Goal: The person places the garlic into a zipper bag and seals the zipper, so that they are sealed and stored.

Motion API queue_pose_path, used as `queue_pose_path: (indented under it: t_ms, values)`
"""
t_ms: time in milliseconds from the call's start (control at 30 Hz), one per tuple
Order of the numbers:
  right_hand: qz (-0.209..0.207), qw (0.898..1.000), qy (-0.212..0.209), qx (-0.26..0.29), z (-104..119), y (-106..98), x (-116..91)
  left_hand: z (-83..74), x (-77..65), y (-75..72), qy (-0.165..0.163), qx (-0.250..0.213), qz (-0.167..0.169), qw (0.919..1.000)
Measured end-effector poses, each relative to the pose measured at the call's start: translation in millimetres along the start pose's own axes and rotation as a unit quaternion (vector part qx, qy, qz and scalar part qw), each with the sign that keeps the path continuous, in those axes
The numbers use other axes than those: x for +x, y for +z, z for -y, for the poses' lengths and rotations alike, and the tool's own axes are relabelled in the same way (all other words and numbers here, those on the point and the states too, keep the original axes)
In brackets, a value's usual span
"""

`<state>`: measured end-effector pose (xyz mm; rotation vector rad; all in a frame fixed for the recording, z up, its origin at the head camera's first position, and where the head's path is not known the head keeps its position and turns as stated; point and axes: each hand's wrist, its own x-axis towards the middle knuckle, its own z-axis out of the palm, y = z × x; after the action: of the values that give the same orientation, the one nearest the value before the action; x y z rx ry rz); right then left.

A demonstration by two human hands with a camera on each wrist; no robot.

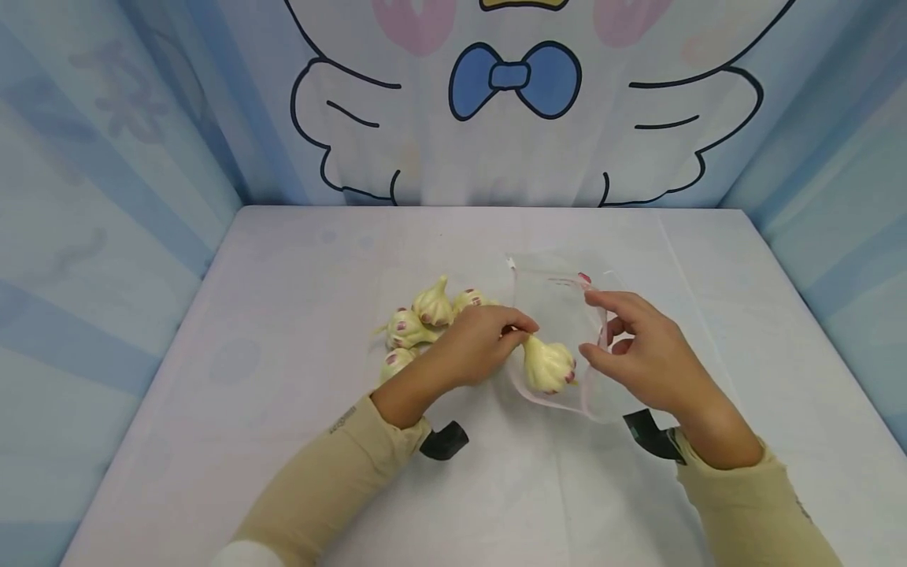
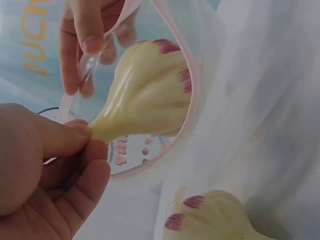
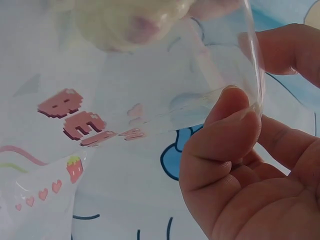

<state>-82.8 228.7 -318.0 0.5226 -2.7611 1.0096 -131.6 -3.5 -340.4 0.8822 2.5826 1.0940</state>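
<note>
My left hand (image 1: pixel 482 340) pinches a pale garlic bulb (image 1: pixel 549 366) by its stem between thumb and fingertips. The bulb's rounded, purple-marked end points right and sits within the mouth of a clear plastic bag (image 2: pixel 192 107) with a pink rim. On the other side, my right hand (image 1: pixel 641 350) holds the bag's edge, its fingers curled at the clear film (image 3: pixel 220 105). Red lettering and small hearts are printed on the bag. Just left of the left hand, several more garlic bulbs (image 1: pixel 407 327) lie in a cluster, partly hidden by that hand and forearm.
A white cloth-covered table (image 1: pixel 298 260) spreads beneath everything. Behind it hangs a curtain with a blue bow (image 1: pixel 516 79), and pale blue curtains (image 1: pixel 106 236) close in the sides. Black straps (image 1: pixel 445 441) stick out at both wrists.
</note>
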Motion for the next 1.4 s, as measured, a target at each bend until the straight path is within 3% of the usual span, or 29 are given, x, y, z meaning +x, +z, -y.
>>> queue_pose_path:
  t_ms: [267,667,900,1400]
  values:
    - [-0.001,1.0,-0.006,0.007,1,0,0,0.0,2.9,4.6,0.006,0.046,-0.02,0.9987]
    - [-0.002,1.0,-0.008,0.011,3,0,2,-1.8,3.6,5.5,-0.015,0.064,-0.006,0.9978]
    - [0.007,1.0,-0.001,0.014,7,2,4,-4.2,5.9,12.1,0.002,0.096,-0.03,0.9949]
    - [0.014,1.0,0.014,0.02,10,5,6,-5.8,14.2,30.6,-0.01,0.107,-0.064,0.9921]
